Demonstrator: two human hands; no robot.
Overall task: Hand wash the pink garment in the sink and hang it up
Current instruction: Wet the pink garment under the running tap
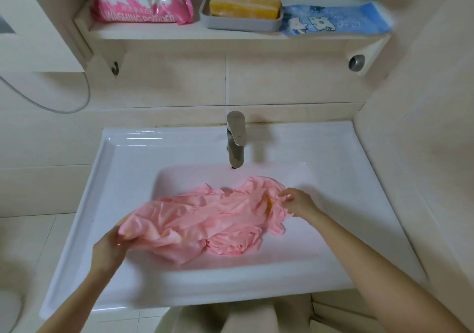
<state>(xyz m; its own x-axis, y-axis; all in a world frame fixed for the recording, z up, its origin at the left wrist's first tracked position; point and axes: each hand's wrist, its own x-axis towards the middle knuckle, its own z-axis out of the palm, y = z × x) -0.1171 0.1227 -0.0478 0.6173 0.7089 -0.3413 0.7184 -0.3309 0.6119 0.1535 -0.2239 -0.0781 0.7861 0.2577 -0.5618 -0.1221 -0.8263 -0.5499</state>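
Two bare arms reach in from the bottom. The left hand [110,245] is blurry, but its fingers curl round the near left edge of the pink garment [205,219]. The right hand [295,202] pinches the cloth's far right edge. The garment lies crumpled in the bowl of the white sink [77,230], spilling over its left edge. The tap [235,140] stands behind it. The sink fills a tiled corner, with the right wall close. Above, a shelf [205,34] holds a washing powder bag [143,1] and yellow soap [243,4].

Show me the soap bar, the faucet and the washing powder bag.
soap bar [245,5], head view, middle of its front face
faucet [236,150], head view, metal body
washing powder bag [143,12], head view, pink lower front
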